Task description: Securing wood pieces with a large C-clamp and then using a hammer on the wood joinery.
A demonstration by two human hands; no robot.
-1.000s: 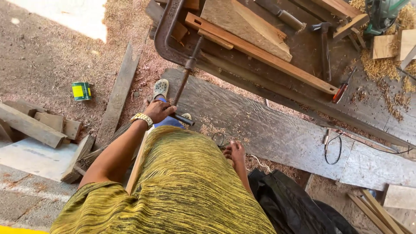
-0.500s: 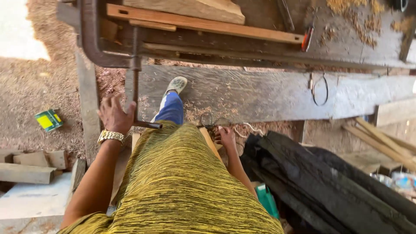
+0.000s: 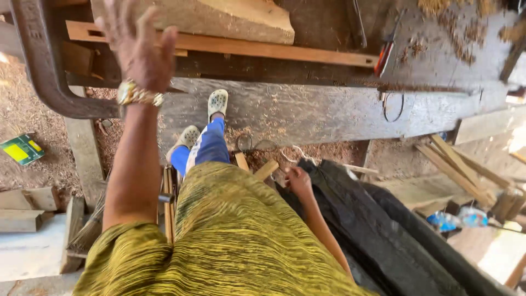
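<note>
Wooden slat (image 3: 263,48) lies nearest left hand (image 3: 137,44), fingers spread, holding nothing. Right hand (image 3: 298,181) low beside dark planks (image 3: 383,230), grip unclear. Best: steady footing first.

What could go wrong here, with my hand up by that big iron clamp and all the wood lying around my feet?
The raised left hand is close to the rusty iron clamp and the rough plank, so a scrape or splinter seems possible. Loose wood scraps lie near the foam clogs, a likely tripping spot. The right hand hangs near them too.
</note>
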